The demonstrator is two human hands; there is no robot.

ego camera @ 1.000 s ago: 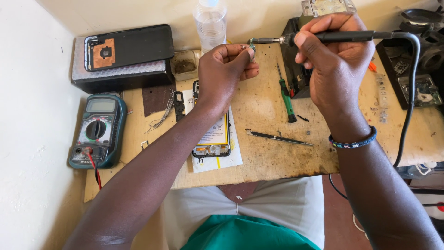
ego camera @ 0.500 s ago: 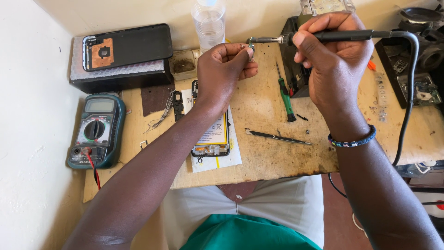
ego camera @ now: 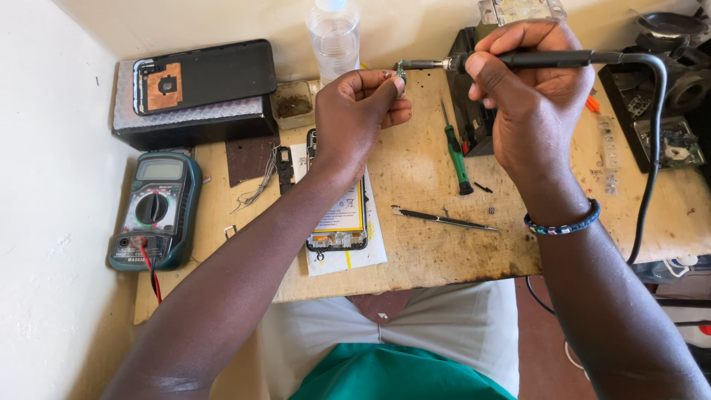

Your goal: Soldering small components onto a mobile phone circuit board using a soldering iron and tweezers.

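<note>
The soldering iron (ego camera: 548,59) in my right hand (ego camera: 533,104) has a black handle and black cord, with a silver metal tip at top centre. On that wrist sits a beaded bracelet (ego camera: 563,224), blue with paler specks. The screwdriver (ego camera: 457,158) at centre is green with a black end; below it lie dark grey tweezers (ego camera: 444,218). The multimeter (ego camera: 154,210) at left is teal with a grey face and a red lead. At upper left, the phone back cover (ego camera: 204,75) is black with a copper-orange square. The tabletop (ego camera: 415,252) is tan, stained and speckled dark. My shirt (ego camera: 400,374), bottom centre, is green.
</note>
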